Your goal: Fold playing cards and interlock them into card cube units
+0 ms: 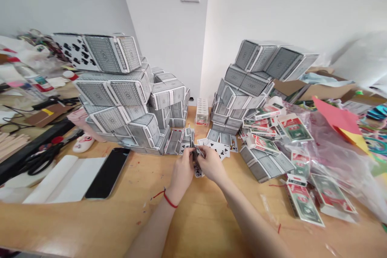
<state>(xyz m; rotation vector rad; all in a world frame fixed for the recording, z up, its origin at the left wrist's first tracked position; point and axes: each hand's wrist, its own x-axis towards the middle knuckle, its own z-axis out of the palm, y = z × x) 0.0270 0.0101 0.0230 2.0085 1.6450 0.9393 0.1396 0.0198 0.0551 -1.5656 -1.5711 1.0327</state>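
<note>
Close together over the table's middle, my left hand (183,170) and my right hand (211,164) both grip playing cards (198,170). The fingers are closed around them; how the cards are folded or joined is hard to make out. Just beyond lie loose playing cards (222,151), some with clubs face up. To the left rises a tall stack of boxes made from grey-backed cards (116,88). A similar card-box stack (238,88) stands to the right. Between the two stacks, farther back, sits a clear container (202,112). A red string bracelet circles my left wrist.
Red and green card packs (302,201) and clear plastic wrap lie at the right, beside a grey card-box piece (266,165). On the left are a black phone (108,173), white paper (66,179), scissors (40,163) and a computer mouse (84,142). A wall stands behind.
</note>
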